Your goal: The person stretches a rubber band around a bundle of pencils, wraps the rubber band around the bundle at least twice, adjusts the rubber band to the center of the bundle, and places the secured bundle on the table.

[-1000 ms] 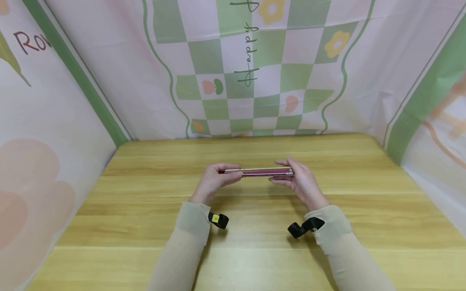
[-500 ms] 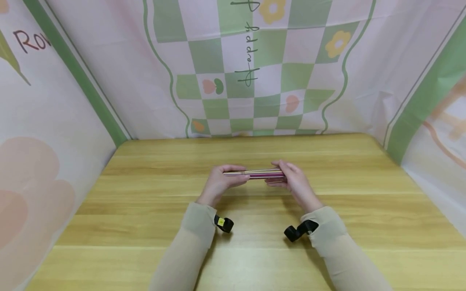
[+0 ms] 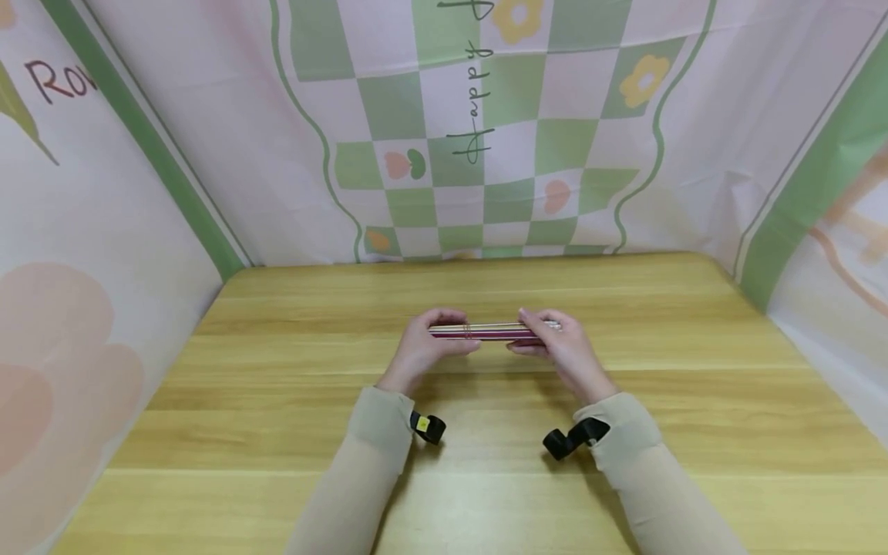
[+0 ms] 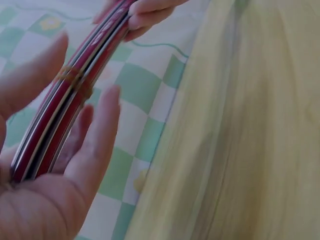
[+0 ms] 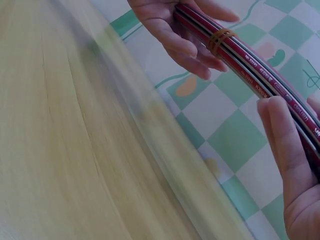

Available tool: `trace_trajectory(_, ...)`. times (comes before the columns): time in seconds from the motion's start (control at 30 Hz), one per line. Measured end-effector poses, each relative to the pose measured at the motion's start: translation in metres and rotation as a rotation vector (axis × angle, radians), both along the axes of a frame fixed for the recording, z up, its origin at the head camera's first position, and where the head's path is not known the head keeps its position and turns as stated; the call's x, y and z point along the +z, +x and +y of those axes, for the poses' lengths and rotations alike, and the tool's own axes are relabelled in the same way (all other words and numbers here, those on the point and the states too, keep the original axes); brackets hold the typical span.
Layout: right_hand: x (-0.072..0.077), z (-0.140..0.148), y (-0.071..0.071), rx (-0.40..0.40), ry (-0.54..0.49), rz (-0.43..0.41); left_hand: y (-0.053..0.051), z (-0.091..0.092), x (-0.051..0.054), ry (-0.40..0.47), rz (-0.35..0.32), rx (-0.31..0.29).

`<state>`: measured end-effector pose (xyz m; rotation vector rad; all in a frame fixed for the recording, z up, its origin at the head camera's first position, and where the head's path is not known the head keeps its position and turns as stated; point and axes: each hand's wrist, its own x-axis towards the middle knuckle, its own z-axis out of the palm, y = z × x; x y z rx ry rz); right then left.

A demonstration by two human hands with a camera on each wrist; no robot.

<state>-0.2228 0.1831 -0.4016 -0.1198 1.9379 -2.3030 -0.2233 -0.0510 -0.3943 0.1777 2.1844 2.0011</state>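
Note:
A bundle of red-and-black striped pencils is held level above the table. A brown rubber band is wrapped around it, nearer its left end. My right hand grips the bundle toward its right end, thumb and fingers on opposite sides. My left hand is around the left end with its fingers spread. In the left wrist view the pencil ends sit against the left palm, while thumb and fingertips stand beside the rubber band. Whether those fingertips touch the pencils is hard to tell.
The wooden table lies beneath both hands. A green-and-white checked cloth hangs behind it, with printed cloth at both sides. Each wrist carries a black strap-mounted camera; the left wrist camera has a yellow tag.
The hands have come slightly closer together. My left thumb and fingers have spread off the bundle, baring the rubber band. My right hand now grips with pencil ends showing past its thumb.

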Motion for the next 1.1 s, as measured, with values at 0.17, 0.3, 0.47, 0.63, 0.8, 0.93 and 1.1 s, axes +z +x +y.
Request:
trace_trajectory(0.17, 0.000, 0.003, 0.000, -0.038, -0.042, -0.006, -0.002, -0.007, 0.001, 0.043, -0.019, -0.111)
trace_trajectory(0.3, 0.001, 0.004, 0.000, -0.059, -0.080, -0.014, -0.002, -0.010, 0.001, 0.086, -0.015, -0.133)
trace_trajectory(0.47, 0.003, 0.004, 0.000, -0.072, -0.120, -0.035, -0.002, -0.012, 0.001, 0.068, -0.032, -0.110)
trace_trajectory(0.63, 0.002, 0.011, -0.001, 0.056, -0.184, -0.039, -0.004, -0.015, 0.001, 0.039, -0.017, -0.083)
trace_trajectory(0.8, 0.000, 0.019, -0.001, 0.258, -0.177, -0.036, -0.001, -0.014, 0.004, -0.021, 0.000, -0.080)
trace_trajectory(0.93, 0.000, 0.020, -0.002, 0.281, -0.156, -0.044, 0.001, -0.012, 0.007, -0.042, -0.011, -0.074)
trace_trajectory(1.1, 0.001, 0.017, -0.002, 0.251, -0.160, -0.056, 0.001, -0.010, 0.006, -0.038, -0.027, -0.067)
